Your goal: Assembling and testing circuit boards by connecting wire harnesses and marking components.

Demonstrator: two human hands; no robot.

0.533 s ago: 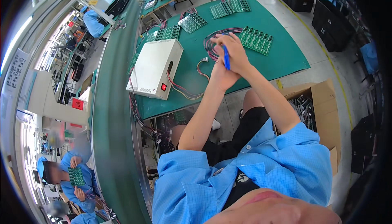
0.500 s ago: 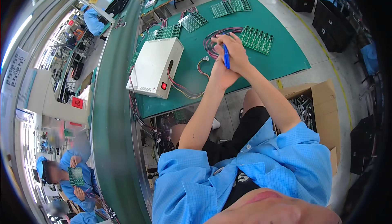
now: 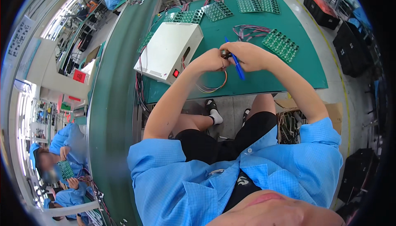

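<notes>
My left hand [image 3: 212,60] is closed around the end of a thin multi-coloured wire lead [image 3: 225,79]. The lead loops up from the white metal box [image 3: 168,52] with a red switch. My right hand [image 3: 251,56] is closed against it, with a blue pen [image 3: 239,67] held between its fingers. A small dark piece [image 3: 225,53] shows between the two fists; its kind is too small to tell. Just beyond the right hand lies a green circuit board [image 3: 281,45], its bundle of reddish and dark wires [image 3: 249,31] running toward my hands.
Several more green circuit boards [image 3: 217,11] with wires lie along the far side of the green table mat [image 3: 295,75]. A conveyor belt [image 3: 109,114] runs along the left. By my right knee stands a cardboard box [image 3: 333,112] of dark parts. A co-worker [image 3: 62,152] holds a board at left.
My hands have moved from clasped over the wire bundle to fist against fist, nearer me. The lead's end, which lay on the mat, is now in my left hand. The view has shifted left.
</notes>
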